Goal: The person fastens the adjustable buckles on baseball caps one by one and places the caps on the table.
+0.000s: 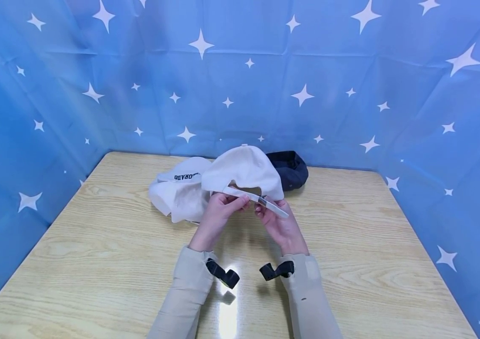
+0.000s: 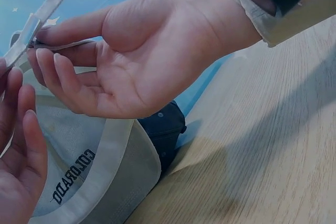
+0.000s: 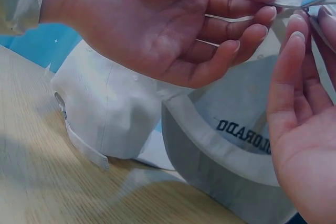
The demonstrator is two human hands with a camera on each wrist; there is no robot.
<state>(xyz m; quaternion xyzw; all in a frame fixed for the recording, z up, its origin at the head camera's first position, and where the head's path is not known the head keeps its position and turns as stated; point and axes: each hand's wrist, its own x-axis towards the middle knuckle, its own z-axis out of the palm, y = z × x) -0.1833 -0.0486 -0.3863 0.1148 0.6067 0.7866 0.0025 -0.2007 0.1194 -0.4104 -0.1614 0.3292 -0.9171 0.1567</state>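
Note:
A white baseball cap [image 1: 244,167] is held up with its rear opening and strap towards me. My left hand [image 1: 215,215] pinches the cap's strap [image 1: 274,207] between thumb and fingers, left of a metal buckle [image 2: 30,29]. On the other side of the buckle my right hand [image 1: 283,227] pinches the strap too, its thumb and forefinger meeting there in the left wrist view. Inside the cap, reversed dark stitching [image 3: 244,136] reading COLORADO shows in both wrist views. The fingers partly cover the strap.
Left of the held cap, a second white cap [image 1: 182,188] with dark lettering lies on the wooden table [image 1: 95,254]. A dark navy cap [image 1: 292,174] sits behind at the right. A blue starred cloth [image 1: 240,75] hangs round the table's back and sides.

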